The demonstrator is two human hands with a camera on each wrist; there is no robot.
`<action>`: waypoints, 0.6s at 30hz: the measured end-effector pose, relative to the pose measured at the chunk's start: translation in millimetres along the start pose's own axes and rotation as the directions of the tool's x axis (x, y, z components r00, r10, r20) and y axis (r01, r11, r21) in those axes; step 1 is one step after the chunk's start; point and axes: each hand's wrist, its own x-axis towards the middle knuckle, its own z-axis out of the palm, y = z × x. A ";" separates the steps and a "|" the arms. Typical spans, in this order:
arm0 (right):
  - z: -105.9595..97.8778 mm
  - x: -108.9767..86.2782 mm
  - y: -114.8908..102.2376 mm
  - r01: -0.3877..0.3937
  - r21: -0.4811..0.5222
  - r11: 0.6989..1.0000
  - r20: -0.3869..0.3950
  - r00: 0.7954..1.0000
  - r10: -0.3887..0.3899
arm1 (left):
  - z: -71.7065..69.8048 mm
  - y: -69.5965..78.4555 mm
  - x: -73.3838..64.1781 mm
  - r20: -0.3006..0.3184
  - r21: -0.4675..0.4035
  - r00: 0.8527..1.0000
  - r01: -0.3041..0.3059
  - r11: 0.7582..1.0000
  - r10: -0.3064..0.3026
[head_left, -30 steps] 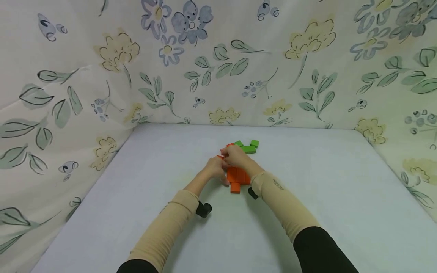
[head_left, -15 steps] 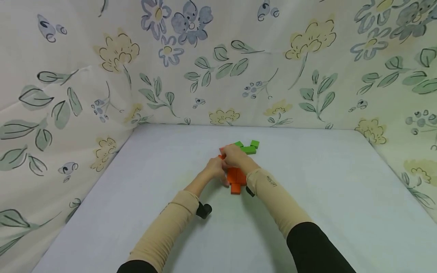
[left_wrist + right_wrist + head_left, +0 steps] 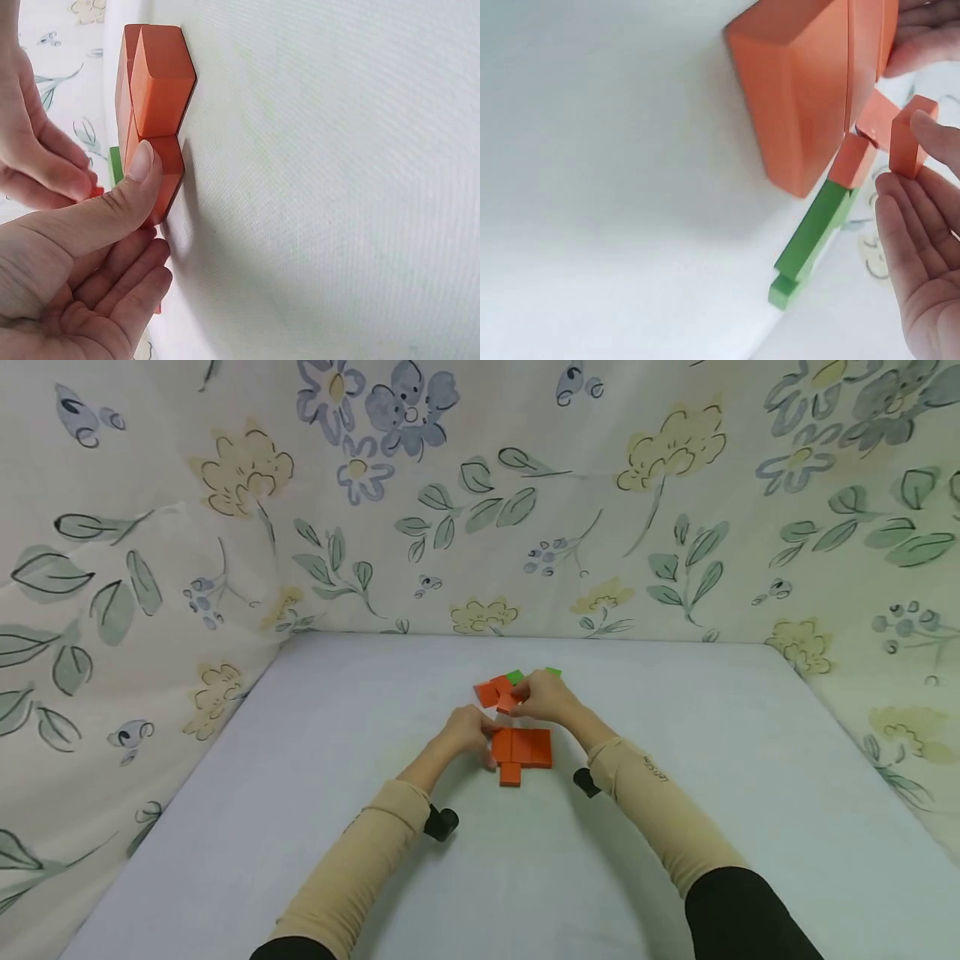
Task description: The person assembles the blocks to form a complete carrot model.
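Note:
My left hand (image 3: 467,731) is at the left side of a flat group of orange blocks (image 3: 531,748); its thumb and index finger bracket the leftmost block. In the left wrist view its thumb (image 3: 124,202) lies against an orange block (image 3: 171,161), other fingers loosely bent below. My right hand (image 3: 551,697) pinches a small orange block (image 3: 904,146) between thumb and fingertips, just behind the group. A smaller orange block (image 3: 510,774) juts from the group's front edge.
Loose orange blocks (image 3: 486,694) lie behind the group, beside a green block (image 3: 514,677). The right wrist view shows a long green block (image 3: 814,229) and a small green one (image 3: 782,292). A floral cloth (image 3: 480,502) hangs behind the white table (image 3: 360,693).
The right hand has drawn apart from the left, to the right, and the small orange block in its fingers now shows. The left hand stays by the group. The head view has shifted slightly.

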 end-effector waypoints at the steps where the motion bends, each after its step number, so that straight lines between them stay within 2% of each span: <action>1: -1.9 -3.2 1.8 -0.001 0.009 1.000 -0.002 1.000 0.001 | -0.1 -0.7 0.1 0.000 -0.007 1.000 0.000 1.000 0.000; 6: -9.0 -20.6 8.2 0.024 0.045 0.999 0.004 1.000 -0.024 | 0.0 -3.2 1.4 -0.002 -0.030 1.000 0.001 1.000 -0.001; 13: -12.3 -54.9 7.6 0.074 0.095 0.993 0.103 0.991 -0.083 | 0.2 -1.8 1.0 0.012 -0.031 1.000 0.003 1.000 -0.002; 18: -9.9 -75.8 5.9 0.107 0.102 0.989 0.134 0.984 -0.120 | 1.0 -0.3 0.5 0.009 -0.045 1.000 0.005 0.999 -0.005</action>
